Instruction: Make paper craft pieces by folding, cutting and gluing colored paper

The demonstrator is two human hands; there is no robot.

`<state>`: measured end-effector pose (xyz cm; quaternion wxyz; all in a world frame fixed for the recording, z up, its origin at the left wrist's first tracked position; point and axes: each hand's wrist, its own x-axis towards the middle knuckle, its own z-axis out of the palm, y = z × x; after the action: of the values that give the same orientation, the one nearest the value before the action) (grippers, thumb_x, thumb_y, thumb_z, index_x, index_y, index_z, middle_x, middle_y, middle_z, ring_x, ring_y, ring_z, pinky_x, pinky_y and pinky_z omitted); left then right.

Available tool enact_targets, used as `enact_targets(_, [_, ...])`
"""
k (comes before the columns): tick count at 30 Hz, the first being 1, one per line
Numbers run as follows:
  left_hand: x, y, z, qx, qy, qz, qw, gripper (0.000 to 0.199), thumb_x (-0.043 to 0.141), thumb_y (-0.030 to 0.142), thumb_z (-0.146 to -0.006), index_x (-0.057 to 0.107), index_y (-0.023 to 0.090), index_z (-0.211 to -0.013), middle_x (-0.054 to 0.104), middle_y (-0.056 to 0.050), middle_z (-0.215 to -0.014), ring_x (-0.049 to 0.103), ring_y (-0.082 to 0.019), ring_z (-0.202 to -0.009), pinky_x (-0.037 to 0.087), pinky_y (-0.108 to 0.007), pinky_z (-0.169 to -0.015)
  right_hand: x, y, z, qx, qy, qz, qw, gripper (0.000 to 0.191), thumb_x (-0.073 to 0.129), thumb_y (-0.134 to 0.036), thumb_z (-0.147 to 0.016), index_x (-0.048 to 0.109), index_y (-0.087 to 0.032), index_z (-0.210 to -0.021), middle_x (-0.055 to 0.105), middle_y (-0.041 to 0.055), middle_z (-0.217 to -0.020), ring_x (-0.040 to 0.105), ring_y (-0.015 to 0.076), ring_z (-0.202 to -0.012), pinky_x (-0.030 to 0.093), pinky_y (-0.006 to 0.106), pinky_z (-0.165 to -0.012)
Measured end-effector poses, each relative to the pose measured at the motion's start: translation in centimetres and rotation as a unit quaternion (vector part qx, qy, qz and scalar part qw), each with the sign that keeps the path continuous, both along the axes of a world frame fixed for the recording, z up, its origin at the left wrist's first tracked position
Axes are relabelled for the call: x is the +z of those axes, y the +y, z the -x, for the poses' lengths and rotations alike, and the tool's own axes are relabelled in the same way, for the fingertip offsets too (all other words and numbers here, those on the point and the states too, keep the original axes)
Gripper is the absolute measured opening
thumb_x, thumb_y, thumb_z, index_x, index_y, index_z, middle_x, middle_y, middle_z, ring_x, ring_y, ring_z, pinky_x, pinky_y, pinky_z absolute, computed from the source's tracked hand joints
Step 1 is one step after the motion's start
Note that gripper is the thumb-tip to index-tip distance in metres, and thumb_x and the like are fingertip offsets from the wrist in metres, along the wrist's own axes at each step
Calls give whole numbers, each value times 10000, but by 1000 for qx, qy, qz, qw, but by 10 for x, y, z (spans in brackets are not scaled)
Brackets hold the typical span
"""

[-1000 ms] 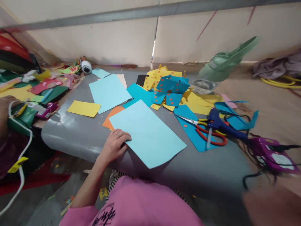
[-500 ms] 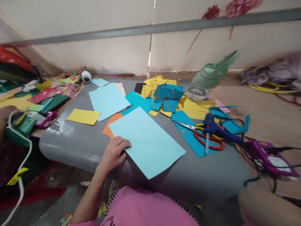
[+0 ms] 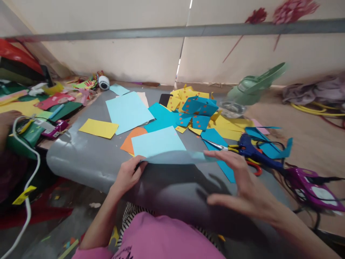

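A light blue sheet of paper [image 3: 159, 142] rests at the front of the grey-covered table, its near edge bent up off the surface. My left hand [image 3: 129, 175] is closed on that sheet's left corner. At the right end of the raised edge, my right hand [image 3: 244, 183] has its fingers stretched out and the thumb spread well apart, fingertips at the paper. Orange paper [image 3: 132, 139] lies partly under the sheet. Just beyond my right fingers are scissors [image 3: 219, 145] with red and yellow handles, partly covered, and a blue glue gun [image 3: 249, 149].
More light blue sheets [image 3: 128, 111] and a yellow rectangle [image 3: 99, 128] lie to the left. Spotted blue and yellow paper pieces [image 3: 198, 109] stand mid-table. A green device [image 3: 250, 86] is behind, a purple box with cables [image 3: 309, 187] at right. Another person's hand [image 3: 8, 120] shows at far left.
My right hand has come in from the lower right to the sheet. The sheet's near part has been bent upward, while my left hand stays at its left corner.
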<state>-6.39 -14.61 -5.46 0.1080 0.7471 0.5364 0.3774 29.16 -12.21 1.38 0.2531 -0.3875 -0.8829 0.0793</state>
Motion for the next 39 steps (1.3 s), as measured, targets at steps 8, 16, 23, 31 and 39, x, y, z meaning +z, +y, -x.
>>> enact_targets(8, [4,-11,5,-126,-26,82,988,255,450,181,-998,682,227,-1094,789,-35,-1118,747,-217,-1054,614,-327,-880,-45,41,10,82,-34,107,990,620,590,-545,-928,489,-298,-1488,580,130,-1481,543,320,-1371,439,532,-1129])
enact_targets(16, [8,-5,15,-104,-50,-46,992,312,458,98,-971,650,236,-1174,755,-59,-1236,686,-212,-1219,583,-417,-1042,-22,72,33,210,-24,65,975,343,476,-427,-1018,734,-338,-1227,772,47,-1178,720,220,-1101,455,474,-1120])
enact_targets(23, [10,1,15,-94,20,-207,974,326,518,88,-960,669,244,-1203,761,-74,-1216,655,-207,-1258,521,-456,-1102,-22,49,23,71,48,-156,984,444,446,-199,-1040,606,-399,-1403,718,-4,-1315,683,225,-1190,506,439,-1062])
enact_targets(31, [-10,-2,8,-138,115,-31,983,338,515,182,-961,684,251,-1246,734,-87,-1271,677,-223,-1214,537,-449,-1056,-65,45,-8,121,-9,-69,990,354,492,-209,-993,684,-334,-1262,780,42,-1154,739,223,-1038,492,487,-1033])
enact_targets(39, [1,-3,7,-141,98,10,985,417,524,43,-843,696,247,-1164,749,-54,-1245,703,-214,-1142,554,-411,-956,-88,51,-21,128,-57,-50,989,474,333,-207,-1032,684,-432,-1256,778,3,-1161,736,202,-1021,465,482,-1054])
